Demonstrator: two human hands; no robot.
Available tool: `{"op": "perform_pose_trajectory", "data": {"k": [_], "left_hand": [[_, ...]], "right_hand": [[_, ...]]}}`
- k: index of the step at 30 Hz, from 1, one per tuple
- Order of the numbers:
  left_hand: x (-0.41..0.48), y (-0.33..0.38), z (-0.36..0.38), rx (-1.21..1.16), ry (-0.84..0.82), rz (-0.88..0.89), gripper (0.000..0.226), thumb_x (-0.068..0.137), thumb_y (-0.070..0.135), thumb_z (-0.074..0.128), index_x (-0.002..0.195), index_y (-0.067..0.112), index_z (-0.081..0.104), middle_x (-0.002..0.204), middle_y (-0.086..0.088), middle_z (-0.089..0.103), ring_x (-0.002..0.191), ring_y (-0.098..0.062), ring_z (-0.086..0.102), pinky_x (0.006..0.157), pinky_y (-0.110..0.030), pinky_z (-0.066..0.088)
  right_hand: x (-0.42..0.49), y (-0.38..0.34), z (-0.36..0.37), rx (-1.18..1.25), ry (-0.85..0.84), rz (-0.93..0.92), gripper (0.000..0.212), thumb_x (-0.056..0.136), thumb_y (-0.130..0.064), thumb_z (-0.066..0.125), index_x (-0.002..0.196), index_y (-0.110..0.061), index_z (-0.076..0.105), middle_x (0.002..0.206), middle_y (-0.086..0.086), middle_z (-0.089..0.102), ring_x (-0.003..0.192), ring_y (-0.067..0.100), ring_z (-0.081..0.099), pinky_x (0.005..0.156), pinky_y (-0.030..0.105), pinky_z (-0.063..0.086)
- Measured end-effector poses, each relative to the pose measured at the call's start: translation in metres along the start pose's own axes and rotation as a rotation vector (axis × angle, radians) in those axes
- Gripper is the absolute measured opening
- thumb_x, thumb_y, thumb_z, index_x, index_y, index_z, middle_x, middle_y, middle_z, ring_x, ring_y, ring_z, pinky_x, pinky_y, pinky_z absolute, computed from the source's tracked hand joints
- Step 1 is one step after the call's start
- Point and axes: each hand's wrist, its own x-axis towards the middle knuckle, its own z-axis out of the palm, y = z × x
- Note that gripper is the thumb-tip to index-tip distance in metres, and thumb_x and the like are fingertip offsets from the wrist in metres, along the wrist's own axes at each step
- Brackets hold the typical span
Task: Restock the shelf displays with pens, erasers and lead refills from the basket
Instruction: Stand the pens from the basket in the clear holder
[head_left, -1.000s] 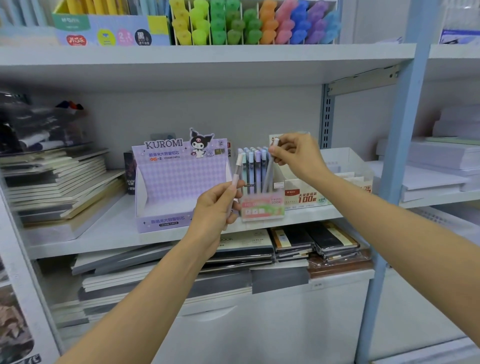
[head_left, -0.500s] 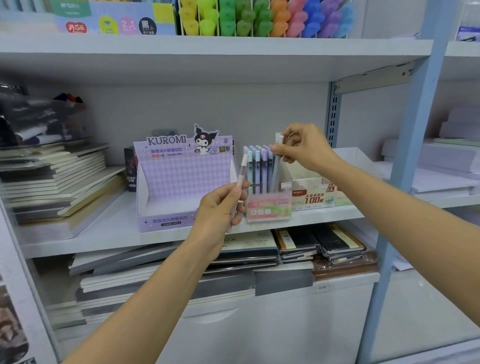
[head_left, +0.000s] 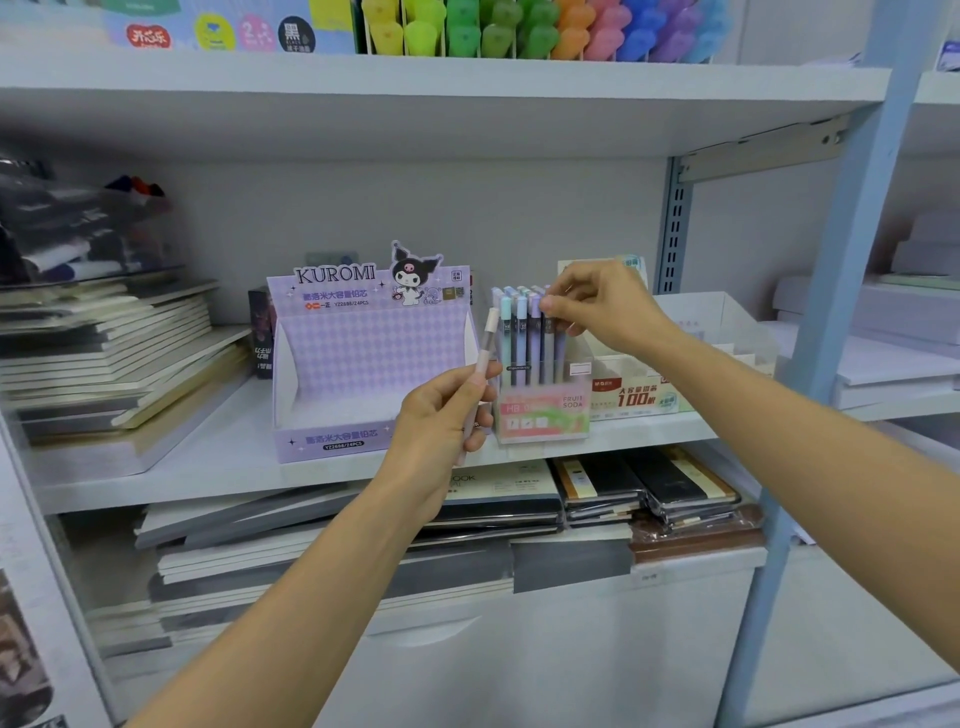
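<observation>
One pale pen (head_left: 487, 340) gripped in left hand (head_left: 439, 423), right hand (head_left: 605, 306) pinching top of standing pen (head_left: 549, 345) in clear holder (head_left: 543, 422)

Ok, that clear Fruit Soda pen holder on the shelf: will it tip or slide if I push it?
Probably top-heavy: the pens stand well above the Fruit Soda pen holder, so a sideways shove could tip it. It looks like light clear plastic on a smooth white shelf, so it may slide rather than stay put.
</observation>
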Motion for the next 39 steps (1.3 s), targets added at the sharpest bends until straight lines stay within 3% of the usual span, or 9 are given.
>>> {"op": "perform_pose_trajectory", "data": {"k": [4, 8, 13, 18, 24, 26, 30, 34, 39], "left_hand": [[-0.002, 0.001, 0.003, -0.001, -0.013, 0.006, 0.021, 0.099, 0.015, 0.052, 0.107, 0.011, 0.071, 0.075, 0.004, 0.058, 0.058, -0.005, 0.049, 0.046, -0.016, 0.037], [-0.004, 0.004, 0.007, -0.002, -0.027, 0.015, 0.021, 0.099, 0.017, 0.053, 0.108, 0.011, 0.071, 0.076, 0.003, 0.057, 0.056, -0.005, 0.048, 0.044, -0.015, 0.036], [-0.008, 0.008, 0.022, 0.009, -0.052, 0.02, 0.021, 0.099, 0.018, 0.053, 0.102, 0.014, 0.073, 0.078, 0.0, 0.057, 0.058, -0.007, 0.048, 0.043, -0.015, 0.036], [-0.012, 0.012, 0.028, 0.038, -0.063, 0.032, 0.021, 0.099, 0.016, 0.053, 0.099, 0.013, 0.073, 0.076, -0.001, 0.062, 0.063, -0.01, 0.056, 0.059, -0.019, 0.051], [-0.009, 0.017, 0.036, 0.09, -0.001, 0.101, 0.011, 0.092, 0.009, 0.064, 0.099, 0.011, 0.071, 0.078, -0.003, 0.069, 0.069, -0.012, 0.063, 0.063, -0.017, 0.053], [-0.005, 0.015, 0.037, 0.28, 0.053, 0.226, 0.014, 0.092, 0.013, 0.065, 0.105, 0.015, 0.069, 0.092, -0.002, 0.069, 0.082, -0.012, 0.064, 0.069, -0.015, 0.052], [-0.001, 0.011, 0.024, 0.948, 0.078, 0.64, 0.03, 0.093, 0.015, 0.06, 0.123, 0.017, 0.062, 0.123, 0.004, 0.058, 0.116, -0.012, 0.049, 0.098, -0.026, 0.039], [0.002, -0.001, 0.014, 1.3, -0.105, 0.65, 0.057, 0.094, 0.021, 0.058, 0.148, 0.015, 0.038, 0.153, 0.001, 0.037, 0.143, -0.016, 0.027, 0.116, -0.03, 0.018], [0.003, -0.012, 0.009, 1.398, -0.149, 0.661, 0.067, 0.096, 0.026, 0.056, 0.154, 0.015, 0.023, 0.159, 0.001, 0.024, 0.149, -0.015, 0.011, 0.116, -0.024, 0.007]], "right_hand": [[-0.005, -0.001, 0.003, -0.112, 0.071, -0.03, 0.019, 0.084, -0.024, 0.073, 0.098, -0.011, 0.074, 0.087, -0.001, 0.069, 0.073, 0.005, 0.057, 0.063, 0.01, 0.041], [-0.018, -0.014, -0.009, 0.018, 0.152, -0.083, 0.022, 0.088, -0.03, 0.069, 0.106, -0.017, 0.07, 0.088, -0.009, 0.066, 0.075, 0.001, 0.056, 0.066, 0.01, 0.043], [-0.045, -0.032, -0.003, 0.305, -0.173, -0.053, 0.02, 0.091, -0.025, 0.065, 0.108, -0.017, 0.071, 0.087, -0.005, 0.074, 0.075, 0.005, 0.066, 0.062, 0.013, 0.049], [-0.05, -0.034, -0.014, 0.499, -0.161, -0.019, 0.017, 0.091, -0.015, 0.064, 0.106, -0.009, 0.07, 0.09, 0.005, 0.074, 0.079, 0.012, 0.067, 0.067, 0.018, 0.053], [-0.05, -0.033, -0.023, 0.579, -0.155, -0.011, 0.019, 0.092, -0.013, 0.063, 0.109, -0.007, 0.069, 0.099, 0.011, 0.075, 0.092, 0.022, 0.071, 0.073, 0.021, 0.056], [-0.046, -0.035, -0.03, 0.593, -0.094, 0.007, 0.019, 0.092, -0.009, 0.061, 0.109, -0.004, 0.068, 0.097, 0.01, 0.075, 0.089, 0.019, 0.072, 0.073, 0.021, 0.056], [-0.029, -0.031, -0.06, 0.535, 0.094, 0.003, 0.015, 0.094, -0.006, 0.057, 0.107, -0.008, 0.065, 0.097, 0.009, 0.073, 0.086, 0.015, 0.07, 0.076, 0.021, 0.056], [-0.02, -0.016, -0.062, 0.305, 0.144, -0.04, 0.022, 0.096, -0.005, 0.055, 0.117, -0.003, 0.059, 0.097, 0.01, 0.073, 0.088, 0.013, 0.071, 0.073, 0.019, 0.055], [-0.02, 0.002, -0.037, 0.14, 0.049, -0.058, 0.021, 0.096, -0.002, 0.053, 0.117, -0.002, 0.057, 0.097, 0.008, 0.073, 0.089, 0.01, 0.069, 0.073, 0.018, 0.055]]}}
